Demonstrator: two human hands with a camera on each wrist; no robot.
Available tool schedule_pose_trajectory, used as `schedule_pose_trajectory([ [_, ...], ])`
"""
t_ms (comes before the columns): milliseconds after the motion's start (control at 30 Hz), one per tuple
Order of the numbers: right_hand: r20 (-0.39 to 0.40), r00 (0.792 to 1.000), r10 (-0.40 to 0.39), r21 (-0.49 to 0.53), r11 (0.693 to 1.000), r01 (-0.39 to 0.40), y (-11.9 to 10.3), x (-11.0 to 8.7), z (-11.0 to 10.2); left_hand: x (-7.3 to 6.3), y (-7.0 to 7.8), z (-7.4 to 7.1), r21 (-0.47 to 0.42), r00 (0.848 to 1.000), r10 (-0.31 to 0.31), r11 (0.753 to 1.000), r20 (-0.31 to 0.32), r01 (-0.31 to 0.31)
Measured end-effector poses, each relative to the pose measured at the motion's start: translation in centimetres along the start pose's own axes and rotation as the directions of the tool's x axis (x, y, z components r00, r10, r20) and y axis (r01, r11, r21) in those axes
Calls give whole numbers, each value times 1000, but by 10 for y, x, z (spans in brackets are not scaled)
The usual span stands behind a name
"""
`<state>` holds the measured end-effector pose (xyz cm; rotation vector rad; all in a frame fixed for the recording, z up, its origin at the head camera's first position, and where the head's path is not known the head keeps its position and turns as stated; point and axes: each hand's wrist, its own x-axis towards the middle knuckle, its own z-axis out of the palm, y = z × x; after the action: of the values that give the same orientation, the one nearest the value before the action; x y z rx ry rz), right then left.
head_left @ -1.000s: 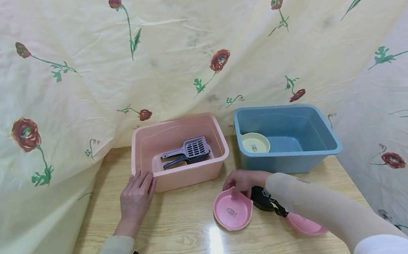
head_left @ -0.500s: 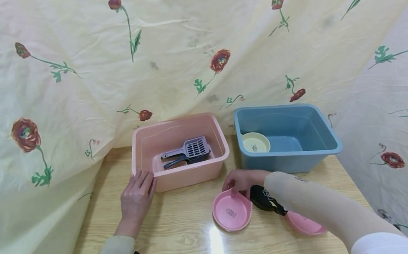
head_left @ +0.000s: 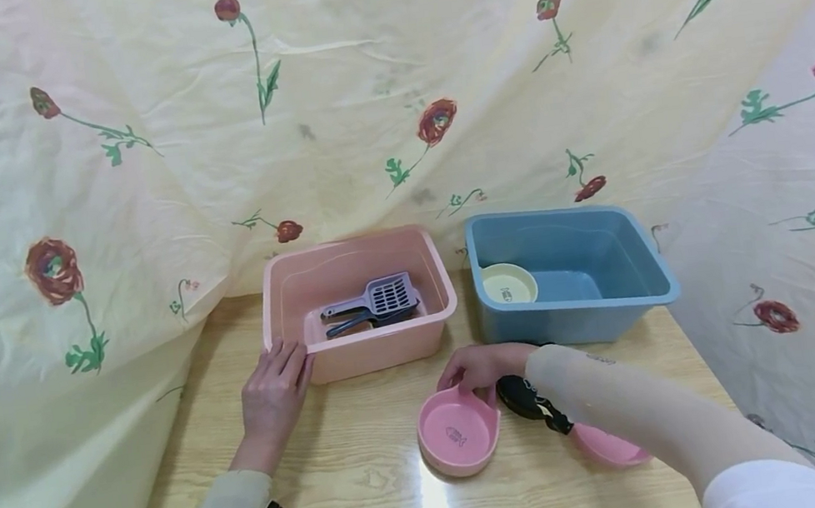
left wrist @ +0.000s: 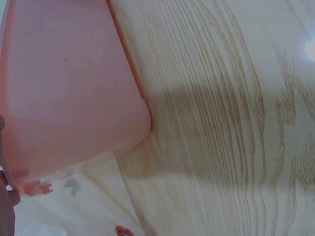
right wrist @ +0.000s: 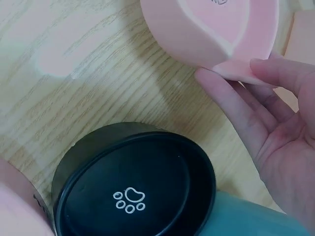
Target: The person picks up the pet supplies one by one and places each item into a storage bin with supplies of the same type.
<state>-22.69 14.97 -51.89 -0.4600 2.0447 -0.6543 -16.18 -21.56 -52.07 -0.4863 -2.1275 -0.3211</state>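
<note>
My right hand (head_left: 471,366) pinches the raised rim of a pink cat bowl (head_left: 458,433) with a fish-bone print. In the right wrist view the thumb lies over the bowl's rim (right wrist: 241,69), with fingers beneath. The bowl appears slightly lifted off the table. A black bowl (right wrist: 128,182) with a white paw print sits beside that hand, partly under the forearm in the head view. My left hand (head_left: 273,395) holds the near left corner of a pink bin (head_left: 382,357), fingers over its rim. Only bits of that hand show in the left wrist view.
Inside the pink bin lie a lilac slotted litter scoop (head_left: 391,295) and a dark one (head_left: 351,324). A blue bin (head_left: 558,320) at right holds a cream bowl (head_left: 509,283). Another pink bowl (head_left: 610,444) lies under the right forearm. A floral cloth (head_left: 346,110) hangs behind.
The right hand has brought the pink bowl a little toward me and left, and it now looks raised. The left hand stays on the bin's corner.
</note>
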Motion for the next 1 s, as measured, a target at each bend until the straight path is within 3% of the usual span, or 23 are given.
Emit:
schedule_pose_trajectory([
  [200,35,999,-24,-10,1000,25,-12,-18,-8,1,1,-1,9,1000,7,1000,25,-8],
  [467,55,996,-76,-45,996,79,-33,-55,-36,2,1,-3,13,999,1,1000,38,-2],
  [867,30,992,-126,-80,989,128,-62,-117,-98,1,1,-4,1,999,-2,1000,39,2],
  [1000,-14,995,-100,-116,988,97,-65,-139,-126,1,2,-4,2,999,1,1000,38,-1],
])
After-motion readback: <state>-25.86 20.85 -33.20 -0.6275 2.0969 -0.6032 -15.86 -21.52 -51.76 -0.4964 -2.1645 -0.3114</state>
